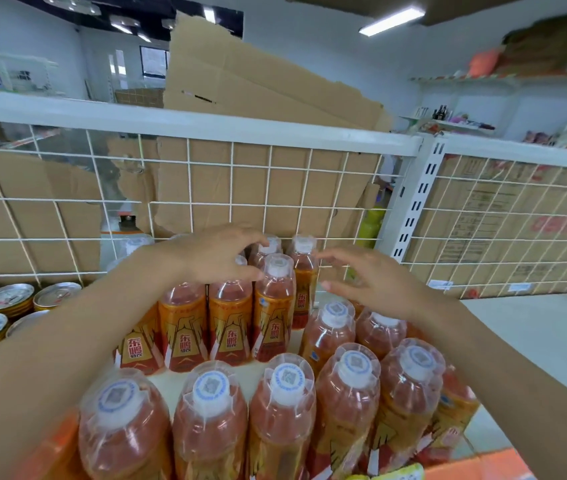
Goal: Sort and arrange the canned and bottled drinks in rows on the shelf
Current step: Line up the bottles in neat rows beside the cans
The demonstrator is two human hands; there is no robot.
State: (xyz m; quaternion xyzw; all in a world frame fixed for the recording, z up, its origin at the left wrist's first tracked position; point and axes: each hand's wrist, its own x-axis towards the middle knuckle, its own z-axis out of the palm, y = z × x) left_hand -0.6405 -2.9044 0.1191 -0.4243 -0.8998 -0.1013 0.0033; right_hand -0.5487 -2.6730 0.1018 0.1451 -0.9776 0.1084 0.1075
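Head view. The left hand (216,256) rests over the caps of the back rows of orange-labelled clear plastic drink bottles with white caps (230,320), its fingers (254,242) spread and curved across the tops without closing round any one bottle. The right hand (372,278) hovers just to the right of the same rows, fingers (334,285) spread and holding nothing, apart from the nearest bottle. These bottles stand upright on the white shelf (534,327). More bottles of the same kind stand in a front row (287,410) below both wrists, and a loose cluster (330,327) stands directly beneath the right fingers. Gold-rimmed drink cans with silver tops (8,299) stand well to the left of the left fingers. A white wire-grid back panel (188,202) rises just beyond the left fingertips, with brown cardboard (240,181) behind it.

Hazards, as judged:
- Both forearms cross above the front row. Lowering either wrist could topple those bottles, and they stand near the front edge of the shelf.
- Pressure from the left fingers on the caps alone would tip the tall bottles rather than slide them, because the load sits high.
- Bottles stand touching; one falling could knock down its neighbours.
- The cluster beneath the right fingers is irregular and may snag a sideways push.
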